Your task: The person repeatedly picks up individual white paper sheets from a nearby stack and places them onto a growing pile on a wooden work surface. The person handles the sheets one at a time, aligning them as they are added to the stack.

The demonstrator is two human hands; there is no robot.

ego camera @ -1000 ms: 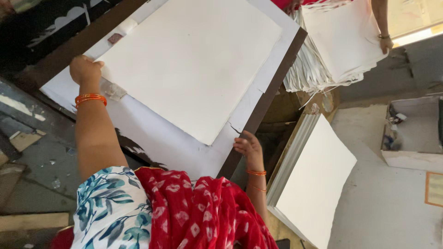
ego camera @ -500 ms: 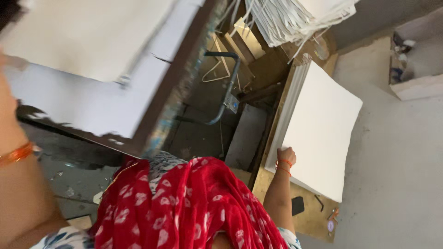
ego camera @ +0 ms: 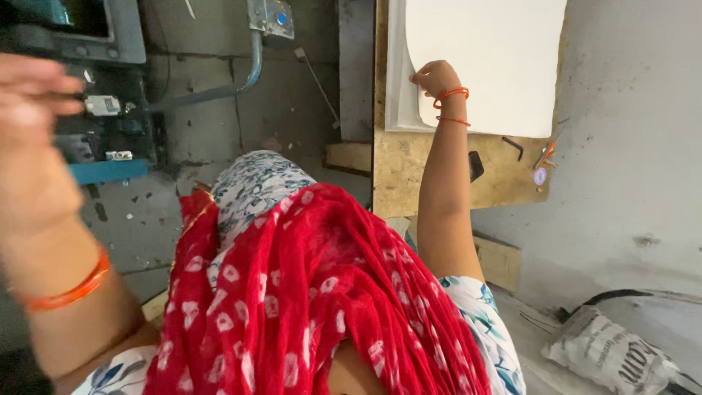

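Far left: left hand [ego camera: 33, 139] raised close to the camera, blurred, orange bangle [ego camera: 69, 292] on the wrist; fingers loosely curled, empty or holding something impossible to tell. Behind it, a dark machine [ego camera: 110, 88] with a blue edge and a grey pipe [ego camera: 219, 80] running along the concrete floor. Centre: red dotted scarf [ego camera: 307, 292] over a blue floral garment. Right: right hand [ego camera: 436, 78] pinching the curled corner of the top white sheet [ego camera: 490, 58]. Sheet lying on a stack atop a wooden board [ego camera: 424, 168]. Lower right: a printed sack [ego camera: 614, 355].
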